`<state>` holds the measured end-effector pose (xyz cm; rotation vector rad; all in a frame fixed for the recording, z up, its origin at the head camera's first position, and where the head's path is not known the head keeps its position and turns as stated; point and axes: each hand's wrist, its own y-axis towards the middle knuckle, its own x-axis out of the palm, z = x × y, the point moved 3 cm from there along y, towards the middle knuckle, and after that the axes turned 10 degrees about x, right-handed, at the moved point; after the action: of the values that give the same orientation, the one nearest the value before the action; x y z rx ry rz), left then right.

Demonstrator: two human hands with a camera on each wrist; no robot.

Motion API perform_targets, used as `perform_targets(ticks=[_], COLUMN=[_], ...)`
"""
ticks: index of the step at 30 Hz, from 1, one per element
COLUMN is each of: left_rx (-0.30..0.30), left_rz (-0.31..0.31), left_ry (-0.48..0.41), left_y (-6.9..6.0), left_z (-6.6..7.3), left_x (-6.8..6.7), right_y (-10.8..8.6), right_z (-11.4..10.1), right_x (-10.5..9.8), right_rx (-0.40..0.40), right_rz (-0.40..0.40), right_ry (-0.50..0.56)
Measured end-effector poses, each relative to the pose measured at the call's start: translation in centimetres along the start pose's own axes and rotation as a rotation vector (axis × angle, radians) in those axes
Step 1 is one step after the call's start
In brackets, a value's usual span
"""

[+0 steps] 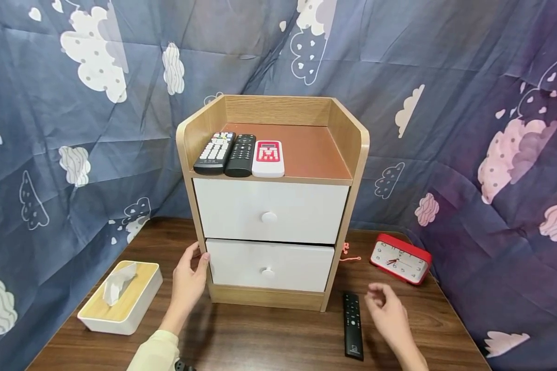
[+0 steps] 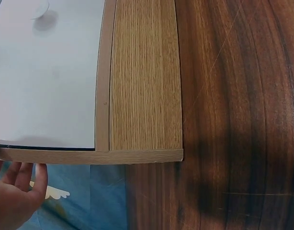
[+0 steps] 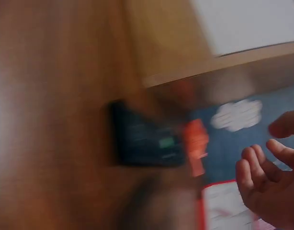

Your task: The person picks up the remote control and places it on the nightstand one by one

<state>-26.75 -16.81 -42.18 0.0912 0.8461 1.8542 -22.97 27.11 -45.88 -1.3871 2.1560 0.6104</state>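
A small wooden drawer cabinet (image 1: 264, 297) stands on the table, with two white drawers; the lower drawer (image 1: 241, 263) seems slightly out of line with the upper drawer (image 1: 232, 206). My left hand (image 1: 189, 281) holds the cabinet's left front edge, thumb at the front and fingers against the outer side. Right of the cabinet, a slim black remote control (image 1: 353, 324) lies on the table. Just beside it hovers my right hand (image 1: 392, 314), fingers loosely curled and holding nothing. In the right wrist view the remote control (image 3: 144, 139) is blurred.
Two dark remotes (image 1: 227, 154) and a white-and-red remote (image 1: 268, 159) lie side by side on the cabinet top. A tissue box (image 1: 141, 304) stands at left. At right are a red clock (image 1: 401, 259) and a small orange item (image 1: 346, 252). A patterned curtain (image 1: 427, 170) hangs behind.
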Motion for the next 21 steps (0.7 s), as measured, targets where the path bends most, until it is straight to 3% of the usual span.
perform_targets(ticks=[4, 8, 13, 16, 21], left_rx=[-0.027, -0.069, -0.071, -0.071, -0.029], left_rz=[-0.012, -0.04, -0.039, -0.037, -0.015], left_ry=[-0.009, -0.013, -0.008, -0.013, -0.021], left_y=[0.1, 0.1, 0.1, 0.1, -0.1], left_z=[0.0, -0.2, -0.2, -0.2, 0.0], left_x=[0.0, 0.0, 0.0, -0.1, 0.0], right_y=[-0.4, -0.9, -1.4, -1.7, -1.9], right_z=[3.3, 5.0, 5.3, 4.9, 4.4], right_x=[2.3, 3.8, 4.8, 5.0, 5.0], right_rx=[0.05, 0.11, 0.136, 0.108, 0.103], right_rz=[-0.081, -0.146, -0.159, -0.132, -0.126], right_ry=[-0.043, -0.06, -0.074, -0.087, -0.126])
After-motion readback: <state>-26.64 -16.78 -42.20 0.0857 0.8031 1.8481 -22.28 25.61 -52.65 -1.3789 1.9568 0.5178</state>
